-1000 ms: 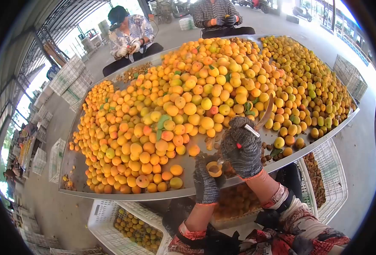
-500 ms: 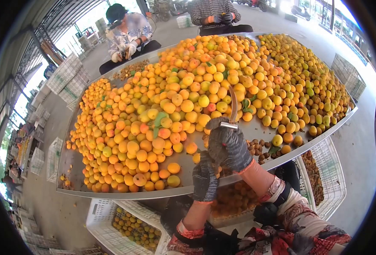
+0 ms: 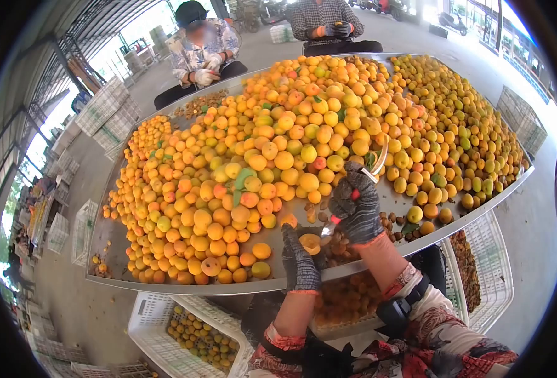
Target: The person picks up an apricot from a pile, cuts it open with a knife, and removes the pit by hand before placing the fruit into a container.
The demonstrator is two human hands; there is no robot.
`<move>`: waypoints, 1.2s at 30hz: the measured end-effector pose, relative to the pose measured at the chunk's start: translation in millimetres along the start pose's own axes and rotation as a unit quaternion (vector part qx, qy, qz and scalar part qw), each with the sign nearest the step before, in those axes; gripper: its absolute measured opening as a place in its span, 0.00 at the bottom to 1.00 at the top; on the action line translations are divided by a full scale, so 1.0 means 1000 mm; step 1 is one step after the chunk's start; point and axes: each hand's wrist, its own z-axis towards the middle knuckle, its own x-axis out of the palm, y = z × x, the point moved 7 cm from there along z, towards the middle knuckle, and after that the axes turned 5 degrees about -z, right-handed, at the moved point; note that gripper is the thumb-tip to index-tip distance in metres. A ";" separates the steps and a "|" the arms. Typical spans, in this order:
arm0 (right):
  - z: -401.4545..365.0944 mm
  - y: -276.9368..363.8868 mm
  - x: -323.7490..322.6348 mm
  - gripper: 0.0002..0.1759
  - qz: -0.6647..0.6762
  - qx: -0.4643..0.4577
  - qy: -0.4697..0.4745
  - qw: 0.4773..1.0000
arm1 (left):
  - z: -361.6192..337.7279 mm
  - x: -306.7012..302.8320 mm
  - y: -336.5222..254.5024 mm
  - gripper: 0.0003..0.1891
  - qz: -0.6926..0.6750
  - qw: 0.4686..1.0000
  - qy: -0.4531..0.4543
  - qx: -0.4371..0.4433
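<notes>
My left hand [image 3: 300,264], in a dark grey glove, is closed at the table's near edge on a cut apricot [image 3: 310,244], its pale orange inside showing by the thumb. Another orange piece of fruit [image 3: 288,219] is at the fingertips. To the right, my gloved right hand [image 3: 358,208] grips a curved knife [image 3: 381,156], the blade pointing up and away over the fruit. Red parts of the handle show at the palm, and a small shiny metal tip [image 3: 327,231] sticks out below the fist. Brown pits [image 3: 338,249] lie under the hands.
A large heap of apricots [image 3: 228,183] covers the metal table [image 3: 278,285]. White crates [image 3: 143,315] with fruit stand below its near edge, another crate [image 3: 492,277] at right. Two people, a patterned shirt [image 3: 209,47] and a checked shirt [image 3: 319,16], sit across the table.
My hands have moved apart, the right one rightward and the knife blade tilting right. The cut apricot now shows at my left hand.
</notes>
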 end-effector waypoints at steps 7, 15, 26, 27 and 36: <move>-0.021 0.027 -0.008 0.13 -0.275 -0.015 -0.013 0.961 | -0.007 0.007 -0.014 0.22 0.058 0.997 0.035 0.036; -0.003 0.045 -0.055 0.10 -0.433 0.068 -0.150 0.886 | -0.059 0.039 0.011 0.07 0.447 0.734 0.463 0.216; 0.010 0.031 -0.069 0.09 -0.541 0.112 -0.117 0.825 | -0.067 0.041 0.003 0.15 0.545 0.657 0.467 0.229; 0.008 0.030 -0.067 0.08 -0.548 0.119 -0.115 0.820 | -0.067 0.042 -0.001 0.15 0.545 0.671 0.462 0.200; 0.040 -0.017 -0.079 0.21 -0.735 0.103 0.032 0.670 | -0.074 0.046 -0.006 0.15 0.466 0.680 0.465 0.322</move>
